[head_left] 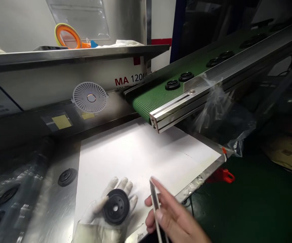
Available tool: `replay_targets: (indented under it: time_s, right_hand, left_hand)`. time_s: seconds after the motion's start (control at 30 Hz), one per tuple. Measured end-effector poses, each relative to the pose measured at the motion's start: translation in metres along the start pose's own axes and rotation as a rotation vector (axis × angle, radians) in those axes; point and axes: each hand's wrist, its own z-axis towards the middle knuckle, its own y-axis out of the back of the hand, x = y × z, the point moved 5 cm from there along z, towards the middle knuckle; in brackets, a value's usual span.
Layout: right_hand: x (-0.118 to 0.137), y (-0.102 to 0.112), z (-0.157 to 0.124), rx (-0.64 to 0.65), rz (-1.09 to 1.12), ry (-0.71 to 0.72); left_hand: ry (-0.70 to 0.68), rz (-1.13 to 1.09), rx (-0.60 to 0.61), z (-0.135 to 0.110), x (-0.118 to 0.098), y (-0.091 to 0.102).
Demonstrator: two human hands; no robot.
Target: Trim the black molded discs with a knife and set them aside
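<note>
Below the green conveyor [158,98], gloved left hand [97,211] cups a black disc [116,206], right hand [171,219] pinches tweezers [155,202].

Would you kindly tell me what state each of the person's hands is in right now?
Left hand: white-gloved, holding a round black ribbed disc.
Right hand: bare, closed on long slender metal tweezers.

The white glove on the left hand [96,212] contrasts with the black ringed disc [116,206]; far off runs a green gridded conveyor belt [156,98].
</note>
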Motion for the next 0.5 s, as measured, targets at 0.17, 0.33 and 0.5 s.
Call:
replay_targets:
  time_s: [0.17,0.33,0.5]
  right_hand:
    - [0.025,0.028,-0.002,-0.165,-0.169,0.137]
    - [0.050,0.026,-0.010,-0.038,0.054,0.081]
    - [0.039,-0.007,-0.012,0.028,0.032,0.125]
  left_hand:
    - [0.053,-0.043,-0.122,-0.007,0.009,0.002]
    - [-0.004,0.004,-0.256,-0.022,0.013,-0.008]
    - [-0.118,0.116,-0.452,-0.034,0.013,-0.016]
